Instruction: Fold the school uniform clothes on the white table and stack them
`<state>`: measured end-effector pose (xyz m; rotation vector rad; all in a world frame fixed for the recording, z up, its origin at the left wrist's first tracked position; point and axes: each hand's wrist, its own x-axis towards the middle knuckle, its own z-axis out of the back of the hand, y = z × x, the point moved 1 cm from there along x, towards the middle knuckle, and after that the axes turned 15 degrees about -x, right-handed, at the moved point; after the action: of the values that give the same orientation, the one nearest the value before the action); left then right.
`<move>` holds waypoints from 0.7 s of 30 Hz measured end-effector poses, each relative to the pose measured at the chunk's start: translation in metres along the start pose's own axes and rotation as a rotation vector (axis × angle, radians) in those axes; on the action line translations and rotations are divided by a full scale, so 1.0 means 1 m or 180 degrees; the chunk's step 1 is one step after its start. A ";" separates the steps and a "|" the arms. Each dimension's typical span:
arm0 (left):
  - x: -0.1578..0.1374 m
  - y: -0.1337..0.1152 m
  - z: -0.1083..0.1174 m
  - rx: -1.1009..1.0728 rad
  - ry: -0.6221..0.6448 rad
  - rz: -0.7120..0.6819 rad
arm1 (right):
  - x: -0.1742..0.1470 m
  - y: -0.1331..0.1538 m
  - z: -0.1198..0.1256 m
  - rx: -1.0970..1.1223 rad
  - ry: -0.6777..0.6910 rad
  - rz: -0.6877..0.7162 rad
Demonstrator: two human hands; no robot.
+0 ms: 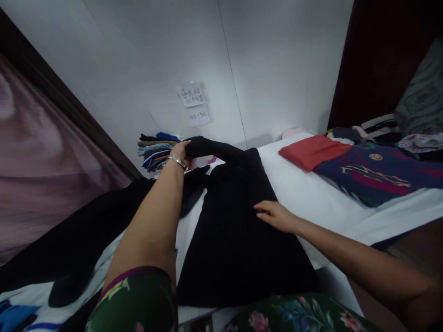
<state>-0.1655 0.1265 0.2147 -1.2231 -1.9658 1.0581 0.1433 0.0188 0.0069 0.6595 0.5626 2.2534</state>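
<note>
A black long-sleeved top (235, 240) lies spread over a white surface in front of me, its hem toward my body. My left hand (181, 151), with a silver bracelet at the wrist, is closed on the end of one sleeve. That sleeve (221, 150) is raised and arcs from the shoulder over to the left. On the right side of the top's body rests my right hand (277, 216), palm down with its fingers extended and nothing in its grasp. The collar area is too dark to make out.
Behind my left hand stands a stack of folded clothes (155, 150). Dark and white garments (86, 230) lie at the left, beside a pink curtain (41, 161). At the right are a red and navy garment (374, 170) and a clothes pile. Handwritten paper notes (195, 97) hang on the wall.
</note>
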 end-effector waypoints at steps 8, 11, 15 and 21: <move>-0.020 0.006 0.021 -0.0025 -0.0281 0.0331 | 0.099 -0.079 0.021 -0.1937 -0.0262 -0.0808; -0.026 0.000 0.026 0.0081 -0.0336 0.0411 | 0.133 -0.094 0.011 -0.2211 0.0128 -0.1060; -0.037 -0.008 0.020 0.0421 -0.0259 0.0280 | 0.160 -0.103 -0.015 -0.2189 0.0483 -0.1013; -0.085 0.010 -0.002 0.1287 0.0392 0.0472 | 0.161 -0.113 -0.047 -0.2208 0.0637 -0.1019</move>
<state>-0.1250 0.0525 0.2015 -1.1858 -1.4924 1.3417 0.0734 0.2011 -0.0463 -0.0084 -0.0461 2.0253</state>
